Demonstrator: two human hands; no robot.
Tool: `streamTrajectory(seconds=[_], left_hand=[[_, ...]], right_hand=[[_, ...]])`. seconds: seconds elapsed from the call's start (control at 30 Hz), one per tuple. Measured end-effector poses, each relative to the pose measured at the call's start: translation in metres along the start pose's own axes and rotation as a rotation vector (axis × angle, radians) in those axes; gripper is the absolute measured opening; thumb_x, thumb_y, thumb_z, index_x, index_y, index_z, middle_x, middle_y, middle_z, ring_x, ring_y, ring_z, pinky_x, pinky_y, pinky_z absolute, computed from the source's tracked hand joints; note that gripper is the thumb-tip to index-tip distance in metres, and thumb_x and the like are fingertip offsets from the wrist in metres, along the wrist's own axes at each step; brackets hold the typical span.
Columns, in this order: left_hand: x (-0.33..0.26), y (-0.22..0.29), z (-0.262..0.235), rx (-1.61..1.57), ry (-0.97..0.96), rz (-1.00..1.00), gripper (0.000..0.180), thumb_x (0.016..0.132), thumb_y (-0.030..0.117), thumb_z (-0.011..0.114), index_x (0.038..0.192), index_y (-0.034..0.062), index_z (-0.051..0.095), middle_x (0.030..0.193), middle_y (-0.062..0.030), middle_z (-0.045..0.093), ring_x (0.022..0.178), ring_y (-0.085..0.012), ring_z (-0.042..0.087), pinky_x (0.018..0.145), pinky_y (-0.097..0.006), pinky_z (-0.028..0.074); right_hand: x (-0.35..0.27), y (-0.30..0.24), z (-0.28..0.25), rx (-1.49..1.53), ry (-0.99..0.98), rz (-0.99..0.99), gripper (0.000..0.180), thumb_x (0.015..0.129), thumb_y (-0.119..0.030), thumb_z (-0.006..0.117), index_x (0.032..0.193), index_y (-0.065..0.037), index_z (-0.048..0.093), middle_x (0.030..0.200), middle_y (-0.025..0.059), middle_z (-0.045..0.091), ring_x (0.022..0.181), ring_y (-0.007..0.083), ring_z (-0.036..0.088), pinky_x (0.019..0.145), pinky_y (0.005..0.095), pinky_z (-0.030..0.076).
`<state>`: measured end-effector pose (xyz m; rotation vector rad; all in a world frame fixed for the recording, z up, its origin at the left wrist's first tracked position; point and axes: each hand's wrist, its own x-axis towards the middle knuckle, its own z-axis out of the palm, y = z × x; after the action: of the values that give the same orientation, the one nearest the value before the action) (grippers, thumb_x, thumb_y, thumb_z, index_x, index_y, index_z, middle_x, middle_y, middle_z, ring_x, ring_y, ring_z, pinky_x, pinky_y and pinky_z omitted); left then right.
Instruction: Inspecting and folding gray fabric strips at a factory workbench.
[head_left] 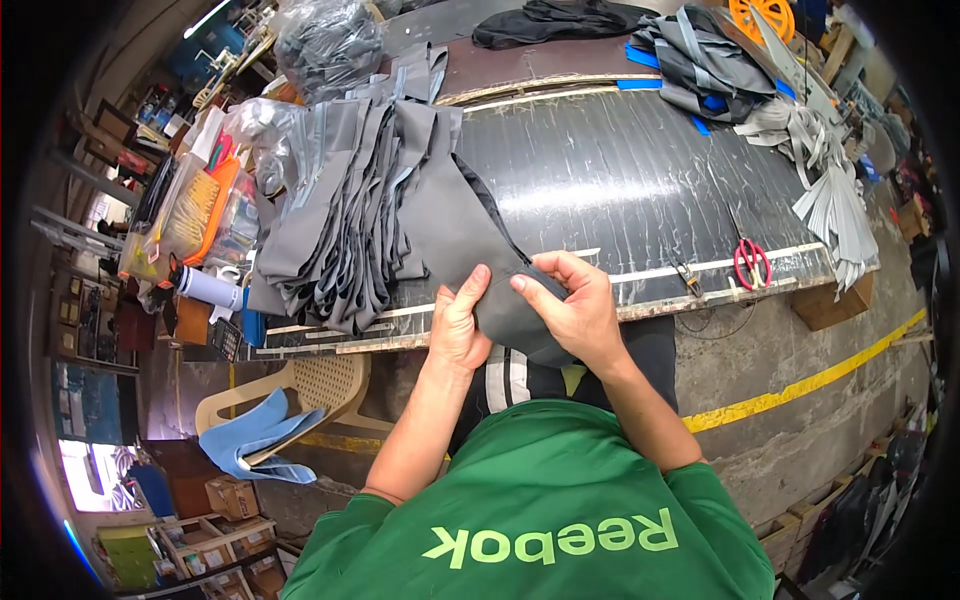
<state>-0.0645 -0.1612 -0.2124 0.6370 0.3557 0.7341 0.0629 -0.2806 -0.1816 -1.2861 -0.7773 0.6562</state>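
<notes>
A garment workshop: cutting table (pixel 620 180), stacked grey fabric pieces (pixel 350 220), red-handled scissors (pixel 751 262), cluttered shelves (pixel 90 300)

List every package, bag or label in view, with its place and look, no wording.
Clear plastic bag: left of the grey fabric stack, crumpled, see-through.
Dark plastic bag: far left of the table, bulging, grey-black.
Flat clear packets: table's left edge, holding orange and yellowish contents.
White tube: left edge, lying down, dark cap.
Cardboard box: floor, lower left, brown.

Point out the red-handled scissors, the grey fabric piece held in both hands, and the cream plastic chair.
red-handled scissors (pixel 751 262): head view, on the red handles.
grey fabric piece (pixel 450 230): head view, on its flat middle.
cream plastic chair (pixel 320 382): head view, on the woven backrest.
</notes>
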Motion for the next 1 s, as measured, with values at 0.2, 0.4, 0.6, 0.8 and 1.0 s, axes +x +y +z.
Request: streamTrajectory(seconds=[0.2, 0.4, 0.6, 0.8, 1.0], left_hand=[[-0.01, 0.006, 0.01, 0.2, -0.023, 0.014, 0.038, 0.093, 0.001, 0.081, 0.13, 0.0059, 0.07, 0.122, -0.0069, 0.075, 0.111, -0.0199, 0.072, 0.1, -0.036, 0.058], [-0.011, 0.009, 0.009, 0.163, 0.007, 0.023, 0.044, 0.089, -0.003, 0.083, 0.13, 0.0062, 0.069, 0.122, -0.0062, 0.075, 0.111, -0.0197, 0.072, 0.099, -0.036, 0.058], [-0.008, 0.003, 0.003, 0.055, 0.072, 0.011, 0.048, 0.092, -0.003, 0.08, 0.136, 0.0081, 0.066, 0.127, -0.0063, 0.072, 0.115, -0.0202, 0.07, 0.101, -0.036, 0.057], [-0.011, -0.003, -0.001, 0.004, 0.118, -0.021, 0.047, 0.095, -0.003, 0.077, 0.139, 0.009, 0.064, 0.129, -0.0052, 0.071, 0.117, -0.02, 0.069, 0.103, -0.037, 0.057], [-0.016, -0.009, 0.002, -0.013, 0.089, -0.031, 0.046, 0.098, 0.003, 0.076, 0.141, 0.0087, 0.062, 0.13, -0.0071, 0.071, 0.119, -0.0219, 0.068, 0.105, -0.039, 0.056]], right_hand=[[-0.003, 0.004, -0.001, -0.088, 0.047, -0.12, 0.02, 0.096, -0.006, 0.081, 0.111, 0.004, 0.072, 0.098, 0.0008, 0.075, 0.09, 0.0045, 0.065, 0.079, 0.0227, 0.054], [0.0, 0.0, 0.001, -0.12, -0.002, -0.1, 0.018, 0.1, -0.007, 0.078, 0.113, 0.003, 0.071, 0.094, -0.002, 0.072, 0.088, 0.004, 0.061, 0.077, 0.0228, 0.052], [0.006, -0.007, 0.007, -0.228, -0.031, -0.119, 0.017, 0.101, -0.01, 0.076, 0.111, 0.002, 0.07, 0.088, -0.0025, 0.069, 0.084, 0.0026, 0.057, 0.072, 0.023, 0.049], [0.008, 0.0, 0.007, -0.187, -0.085, -0.031, 0.016, 0.1, -0.012, 0.078, 0.107, 0.001, 0.071, 0.083, -0.0041, 0.068, 0.078, 0.0017, 0.056, 0.066, 0.0232, 0.047], [0.006, -0.004, 0.006, -0.142, -0.046, -0.016, 0.013, 0.099, -0.01, 0.077, 0.104, 0.001, 0.072, 0.083, -0.0026, 0.07, 0.078, 0.0013, 0.057, 0.067, 0.0233, 0.048]])
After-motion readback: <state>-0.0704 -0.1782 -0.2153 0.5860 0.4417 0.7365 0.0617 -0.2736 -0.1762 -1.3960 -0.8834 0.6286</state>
